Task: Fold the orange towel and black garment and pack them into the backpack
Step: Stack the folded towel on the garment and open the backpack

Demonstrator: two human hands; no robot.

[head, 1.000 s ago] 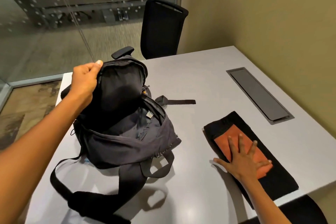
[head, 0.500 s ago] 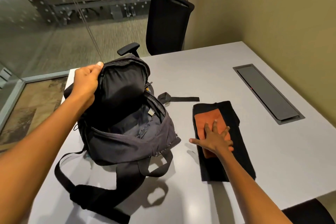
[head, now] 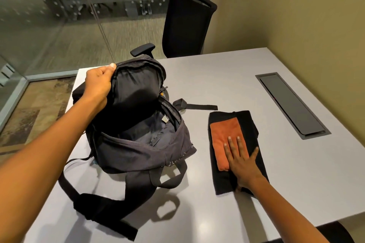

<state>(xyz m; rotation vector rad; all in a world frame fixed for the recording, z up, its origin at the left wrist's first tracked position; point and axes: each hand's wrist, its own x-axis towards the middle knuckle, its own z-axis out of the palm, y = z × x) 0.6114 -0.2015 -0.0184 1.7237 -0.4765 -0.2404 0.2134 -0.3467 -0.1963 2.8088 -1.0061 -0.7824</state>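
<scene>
On the table (head: 227, 77), mid-left, sits the backpack (head: 142, 144), main compartment gaping. L hand (head: 97, 83) pinches the flap rim & holds it up. Just right of it lies the folded black garment (head: 248, 124) w/ orange towel (head: 225, 132) on top; R hand (head: 242, 162) presses flat, fingers spread, across both.

A dark charcoal backpack (head: 138, 144) with black straps is being shown on a pale grey table (head: 227, 77). An orange towel (head: 225, 134) is being seen on a black garment (head: 248, 124). A dark grey cable hatch (head: 292, 104) is being displayed in the tabletop, a black chair (head: 187, 25) behind it, an olive-tan wall (head: 296, 6), and glass (head: 59, 6) patterned with white dots.
</scene>
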